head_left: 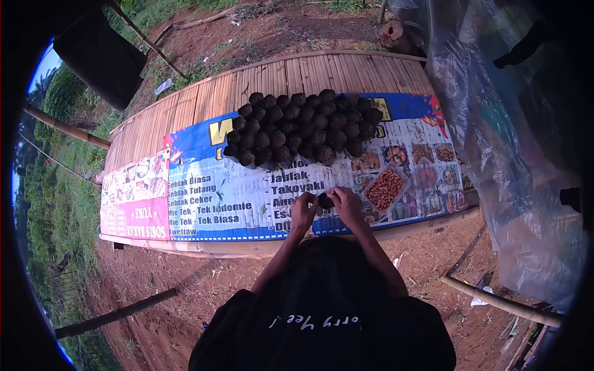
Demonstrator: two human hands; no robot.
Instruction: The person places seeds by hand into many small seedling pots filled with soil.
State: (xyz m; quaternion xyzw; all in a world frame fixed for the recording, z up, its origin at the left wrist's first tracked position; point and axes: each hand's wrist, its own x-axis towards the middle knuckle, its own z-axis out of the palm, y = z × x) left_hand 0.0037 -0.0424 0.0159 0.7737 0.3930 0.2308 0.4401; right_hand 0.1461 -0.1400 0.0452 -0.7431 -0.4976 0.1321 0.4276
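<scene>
Both my hands are close together over the printed banner, at the near side of the table. My left hand (303,209) and my right hand (344,203) have their fingers closed on a small black seedling bag (325,201), one on each side. Whether soil fills it is too dark to tell. Just beyond, many similar black bags (297,127) with dark, soil-like tops stand packed in a block. To the right of my right hand lies a clear plastic tray (406,183) with reddish-brown peanut-like seeds (385,189).
The banner (210,213) with menu text and food pictures covers much of a bamboo-slat table (260,77). A clear plastic sheet (495,123) hangs at the right. Bamboo poles (68,127) stand at the left, and a dark cloth-like piece (102,59) hangs upper left.
</scene>
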